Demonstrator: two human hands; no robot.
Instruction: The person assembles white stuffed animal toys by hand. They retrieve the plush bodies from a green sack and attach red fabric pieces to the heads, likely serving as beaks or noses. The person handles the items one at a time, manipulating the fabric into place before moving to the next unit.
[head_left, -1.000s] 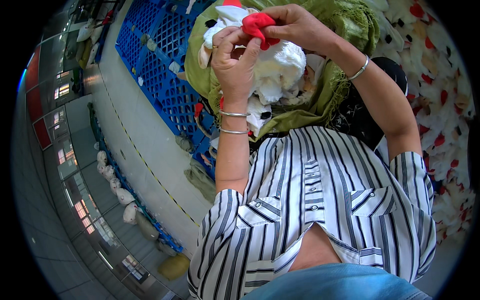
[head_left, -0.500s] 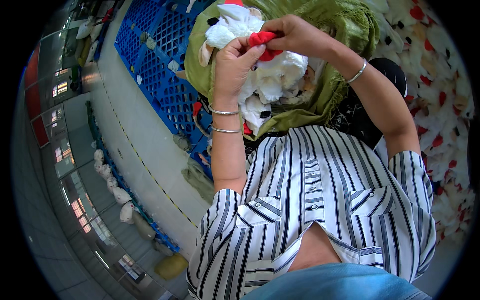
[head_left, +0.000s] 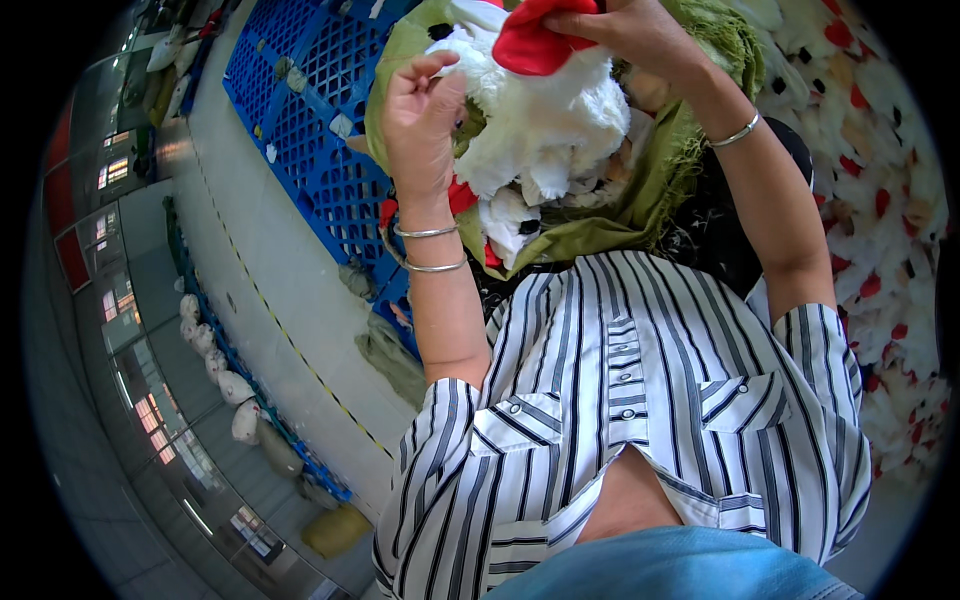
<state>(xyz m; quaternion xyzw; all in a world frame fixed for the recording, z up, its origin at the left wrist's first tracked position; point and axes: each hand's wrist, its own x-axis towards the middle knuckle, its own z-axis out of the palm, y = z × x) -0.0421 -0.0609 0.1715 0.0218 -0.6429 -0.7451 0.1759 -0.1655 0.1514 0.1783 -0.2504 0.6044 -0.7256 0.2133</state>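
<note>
My right hand [head_left: 640,35] pinches the red fabric part [head_left: 535,42] of a limp white plush toy piece [head_left: 545,125], and the furry white body hangs below it. To the left, my left hand [head_left: 420,125] is raised beside the plush with its fingers apart and nothing visible in them. Under both hands lies an open olive-green woven sack [head_left: 690,150] holding more white plush pieces [head_left: 508,222] with black and red patches. Part of the held piece is cut off by the top edge of the view.
Blue plastic pallets [head_left: 310,130] lie to the left of the sack. A large heap of white plush pieces [head_left: 870,200] with red and black bits covers the right side. Across the pale floor [head_left: 250,240], filled bags [head_left: 235,388] stand in a row along the far left.
My left hand has let go of the red part and moved left, its fingers spreading. My right hand has lifted the red part up and right, with the white plush stretched out beneath.
</note>
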